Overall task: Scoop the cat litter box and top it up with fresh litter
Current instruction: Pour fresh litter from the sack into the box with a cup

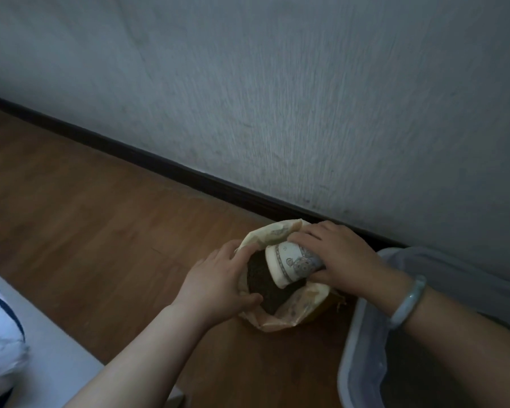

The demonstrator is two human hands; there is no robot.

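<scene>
An open tan litter bag (289, 312) stands on the wooden floor by the wall, with dark litter (259, 282) showing inside. My left hand (218, 279) grips the bag's left rim, fingers curled over the edge. My right hand (336, 254) holds a white patterned cup (292, 263) tipped on its side, mouth down toward the litter inside the bag. The pale grey litter box (354, 348) sits at the lower right, dark litter inside; my right forearm crosses over it.
A grey wall with a dark baseboard (189, 175) runs diagonally behind the bag. Wooden floor (86, 216) stretches to the left. A white and blue cloth thing (0, 334) lies at the lower left edge.
</scene>
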